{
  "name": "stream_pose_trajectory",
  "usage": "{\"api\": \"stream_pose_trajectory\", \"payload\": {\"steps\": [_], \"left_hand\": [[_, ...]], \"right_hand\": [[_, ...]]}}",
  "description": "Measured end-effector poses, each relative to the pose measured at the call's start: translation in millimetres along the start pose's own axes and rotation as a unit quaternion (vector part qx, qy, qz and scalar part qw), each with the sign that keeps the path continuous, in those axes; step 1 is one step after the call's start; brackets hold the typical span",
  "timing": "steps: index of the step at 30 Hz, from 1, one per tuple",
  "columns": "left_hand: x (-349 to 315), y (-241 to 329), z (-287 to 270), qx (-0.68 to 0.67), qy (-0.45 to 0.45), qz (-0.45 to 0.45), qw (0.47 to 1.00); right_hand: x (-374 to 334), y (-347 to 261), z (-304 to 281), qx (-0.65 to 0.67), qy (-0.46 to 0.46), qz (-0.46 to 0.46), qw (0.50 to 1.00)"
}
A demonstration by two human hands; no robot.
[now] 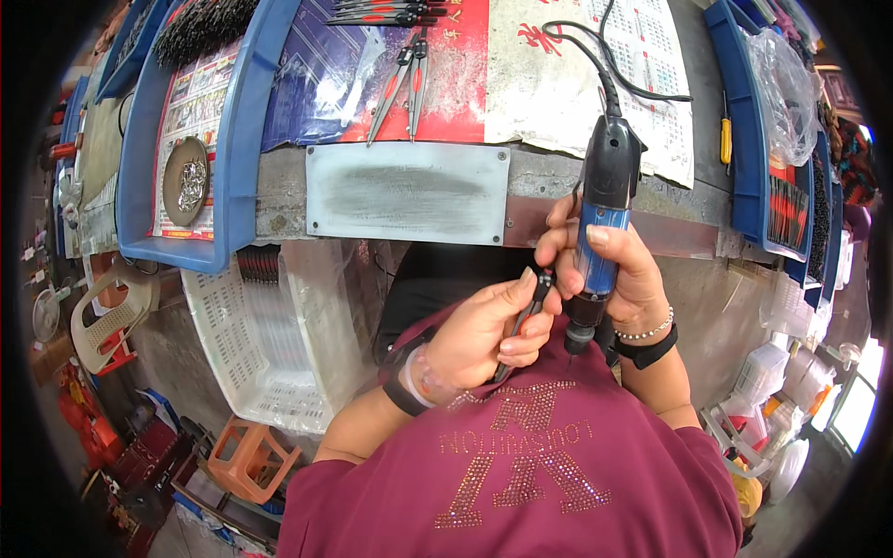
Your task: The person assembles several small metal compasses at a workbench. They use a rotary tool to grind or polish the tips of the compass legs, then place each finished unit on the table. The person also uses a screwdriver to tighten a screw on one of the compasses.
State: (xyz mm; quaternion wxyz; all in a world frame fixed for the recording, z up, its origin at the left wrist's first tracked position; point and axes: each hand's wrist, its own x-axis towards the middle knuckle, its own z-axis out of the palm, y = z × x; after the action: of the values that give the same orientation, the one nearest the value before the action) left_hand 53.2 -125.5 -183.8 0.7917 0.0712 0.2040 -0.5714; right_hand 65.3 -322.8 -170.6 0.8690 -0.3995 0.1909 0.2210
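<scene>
My right hand (619,265) is wrapped round a blue and black electric screwdriver (612,167), its nose pointing down toward my body. In my left hand (479,330) is a slim black-and-red tool (535,305), tilted, with its black head up by my right fingertips; much of it is hidden by my fingers. Whether the right fingertips touch that head I cannot tell. Both hands are in front of my chest, just off the bench's near edge. On the bench lie two similar black-and-red tools (417,88) with pointed grey ends, below a row of more (389,13).
A white plate (409,191) is fixed at the bench edge. At left, a blue tray (237,186) holds a round dish (172,200) of small metal parts. A white crate (330,344) stands below. Blue bins (752,158) and a yellow-handled screwdriver (726,141) are at right; a black cord (642,91) crosses the bench.
</scene>
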Motion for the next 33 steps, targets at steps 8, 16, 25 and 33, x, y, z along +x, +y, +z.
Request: {"api": "stream_pose_trajectory", "payload": {"steps": [8, 16, 25, 33], "left_hand": [[2, 4, 1, 0.017, 0.0, -0.013, 1.0], [-14, 30, 12, 0.202, 0.068, 0.16, 0.964], [-68, 114, 22, 0.353, 0.193, 0.442, 0.802], [-53, 162, 28, 0.435, 0.265, 0.513, 0.691]], "right_hand": [[6, 1, -5, 0.082, -0.077, 0.0, 0.994], [-7, -9, 9, 0.021, 0.056, -0.152, 0.987], [-27, -20, 1, -0.016, 0.054, -0.189, 0.98], [-25, -14, 3, -0.024, 0.071, -0.193, 0.978]]}}
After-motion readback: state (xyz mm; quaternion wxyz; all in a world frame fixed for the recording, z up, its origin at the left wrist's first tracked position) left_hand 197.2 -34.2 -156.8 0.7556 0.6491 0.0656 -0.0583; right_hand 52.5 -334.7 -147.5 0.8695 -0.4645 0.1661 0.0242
